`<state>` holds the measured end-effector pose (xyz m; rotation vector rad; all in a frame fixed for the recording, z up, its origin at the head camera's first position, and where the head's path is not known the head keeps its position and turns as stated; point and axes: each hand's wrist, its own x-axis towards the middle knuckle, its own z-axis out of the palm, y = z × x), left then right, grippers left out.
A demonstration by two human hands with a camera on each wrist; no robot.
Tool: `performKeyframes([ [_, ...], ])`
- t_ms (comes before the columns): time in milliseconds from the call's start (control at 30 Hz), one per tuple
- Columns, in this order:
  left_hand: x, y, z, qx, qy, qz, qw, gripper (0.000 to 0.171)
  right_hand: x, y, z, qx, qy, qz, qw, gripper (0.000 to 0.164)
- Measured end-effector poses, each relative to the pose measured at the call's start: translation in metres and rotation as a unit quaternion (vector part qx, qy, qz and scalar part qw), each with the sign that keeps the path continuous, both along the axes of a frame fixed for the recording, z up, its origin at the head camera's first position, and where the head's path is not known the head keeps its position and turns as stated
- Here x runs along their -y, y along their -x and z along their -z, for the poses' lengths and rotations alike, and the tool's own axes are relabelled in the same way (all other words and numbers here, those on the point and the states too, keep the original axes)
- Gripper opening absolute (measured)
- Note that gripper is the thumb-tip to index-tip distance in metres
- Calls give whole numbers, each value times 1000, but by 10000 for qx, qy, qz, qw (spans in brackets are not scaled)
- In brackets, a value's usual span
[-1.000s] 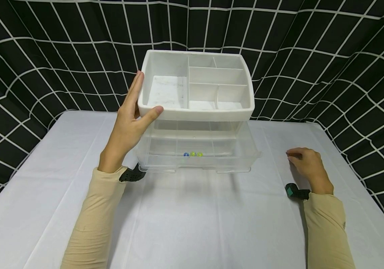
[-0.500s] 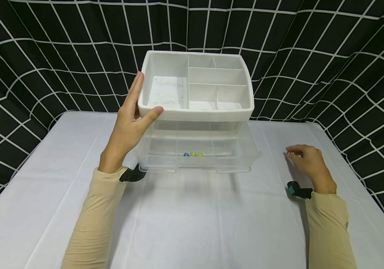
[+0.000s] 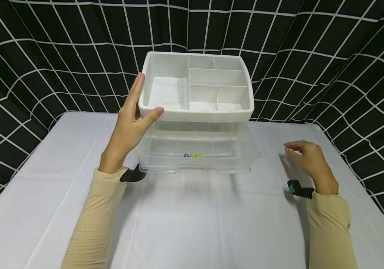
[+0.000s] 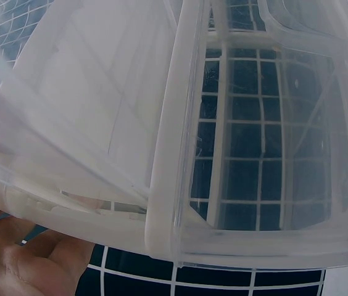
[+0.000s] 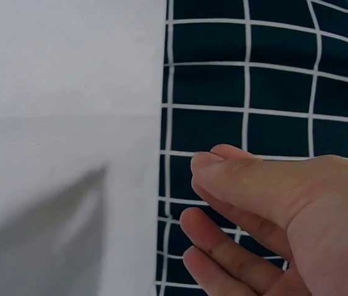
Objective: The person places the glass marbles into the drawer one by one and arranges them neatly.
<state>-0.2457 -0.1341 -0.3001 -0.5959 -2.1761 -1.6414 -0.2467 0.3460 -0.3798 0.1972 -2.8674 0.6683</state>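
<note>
A white organizer [image 3: 196, 116] with an open divided top stands at the table's far middle. Below the top, a clear drawer [image 3: 239, 164] is pulled out. A blue marble [image 3: 186, 155] and two yellow-green marbles [image 3: 193, 154] lie in it. My left hand [image 3: 126, 123] steadies the organizer's left side, thumb over the front rim and fingers along the side wall. Right of the organizer, my right hand [image 3: 307, 158] is raised above the table, thumb and forefinger tips together. A tiny pale thing [image 3: 286, 149] shows between them in the head view; the right wrist view hides it.
White cloth covers the table [image 3: 185, 224]. A black curtain [image 3: 279, 30] with a white grid hangs behind and along both sides. Black straps [image 3: 133, 175] circle both wrists.
My right hand has risen a little off the table and shifted slightly away from me, thumb and forefinger still together. The left hand, organizer and marbles keep their places.
</note>
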Motion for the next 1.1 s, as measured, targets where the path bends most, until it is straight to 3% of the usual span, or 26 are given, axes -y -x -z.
performKeyframes([
  [533,0,-1,1,1,43,-28,10000,81,15,-6,-17,-173,3,-315,9994,24],
  [800,0,0,1,-19,30,-13,10000,81,20,-6,-22,-534,-37,-544,9971,23],
  [1100,0,0,0,17,3,6,10000,81,30,-12,-32,-628,18,-514,9967,22],
])
